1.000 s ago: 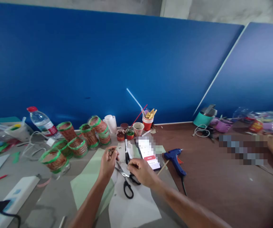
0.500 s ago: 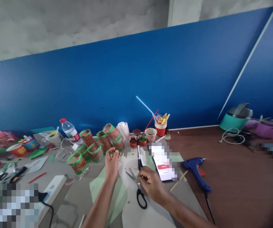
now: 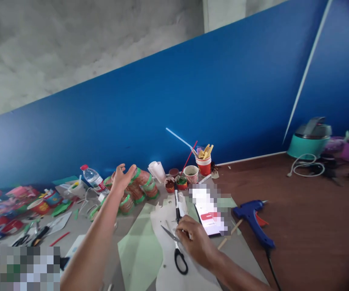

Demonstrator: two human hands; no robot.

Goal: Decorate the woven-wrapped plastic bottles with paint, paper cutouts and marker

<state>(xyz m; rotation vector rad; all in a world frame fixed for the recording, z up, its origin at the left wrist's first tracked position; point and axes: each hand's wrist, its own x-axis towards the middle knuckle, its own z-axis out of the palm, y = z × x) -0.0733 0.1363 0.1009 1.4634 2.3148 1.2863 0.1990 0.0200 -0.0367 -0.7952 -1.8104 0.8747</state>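
My left hand (image 3: 122,176) is raised over the group of clear plastic bottle sections (image 3: 144,178), which are painted brown and have green rims. Its fingers are spread and nothing shows in them; the hand and forearm cover several of the sections. With curled fingers, my right hand (image 3: 194,236) grips the scissors (image 3: 180,260) near their pivot, above a white paper sheet (image 3: 170,260). One black handle loop shows below the fingers; the other is hidden. The blades stand slightly apart. Green paper (image 3: 140,250) lies left of the sheet.
A phone (image 3: 207,214) and a blue glue gun (image 3: 254,222) lie to the right. Behind are small paint pots (image 3: 182,182), a paper cup (image 3: 191,173) and a red cup of plastic cutlery (image 3: 204,165). A water bottle (image 3: 94,178) stands back left.
My left hand has moved up and left from the top of the white sheet to over the bottle sections. My right hand and the scissors stay nearly in place. The view has tilted.
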